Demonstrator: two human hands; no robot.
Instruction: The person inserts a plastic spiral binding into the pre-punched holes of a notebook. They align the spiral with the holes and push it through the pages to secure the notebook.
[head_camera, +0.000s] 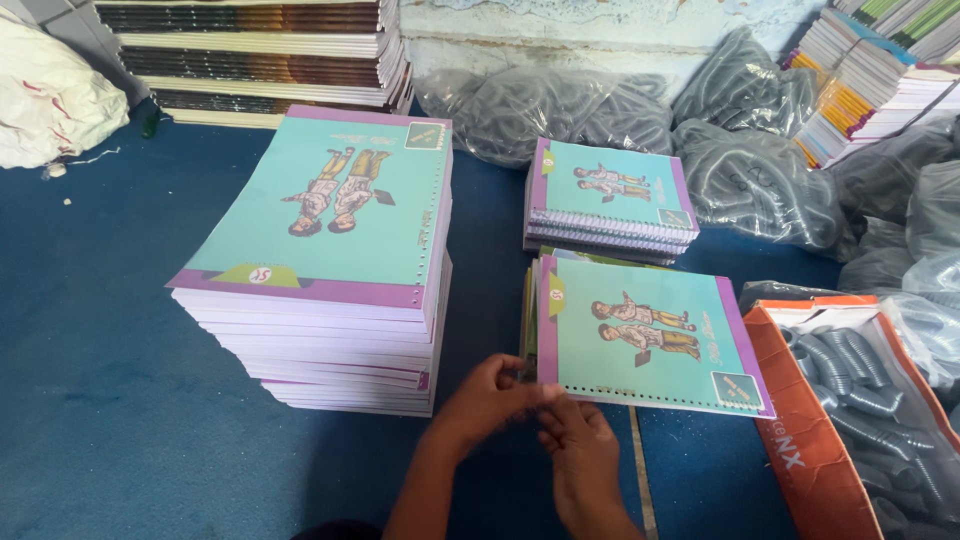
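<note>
A turquoise notebook (650, 335) with a purple border and two cartoon figures lies on the blue surface (110, 400), its punched edge toward me. My left hand (490, 395) pinches its near left corner. My right hand (580, 450) meets the left hand just below that corner, fingers closed on something small that I cannot make out. A tall stack of unbound notebooks (335, 270) with the same cover stands to the left. A short stack of spiral-bound notebooks (610, 200) lies behind.
An orange bag (800, 430) of grey spiral coils sits at the right. Clear plastic bags of coils (750, 160) line the back. Book stacks stand at the back left (260, 50) and back right (870, 80). A white sack (50, 100) rests at the far left.
</note>
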